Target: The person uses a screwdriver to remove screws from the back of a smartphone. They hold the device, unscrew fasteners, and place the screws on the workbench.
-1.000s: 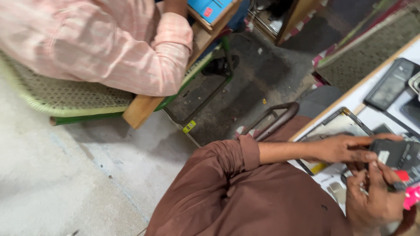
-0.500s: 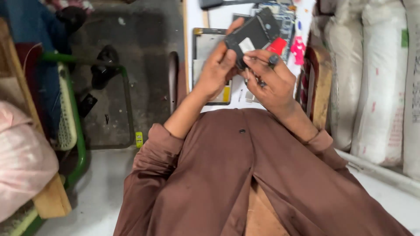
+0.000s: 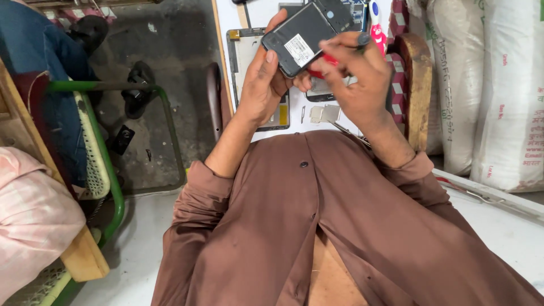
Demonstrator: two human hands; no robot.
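Head view | left hand (image 3: 262, 85) fingers still grip phone (image 3: 306, 35) | right hand (image 3: 354, 73) fingers stay pinching tool (image 3: 362, 39)

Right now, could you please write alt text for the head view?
Both hands hold a black phone with its back open: the left hand cradles it while the right hand works at its edge with a dark tool, above a white table strewn with phone parts.
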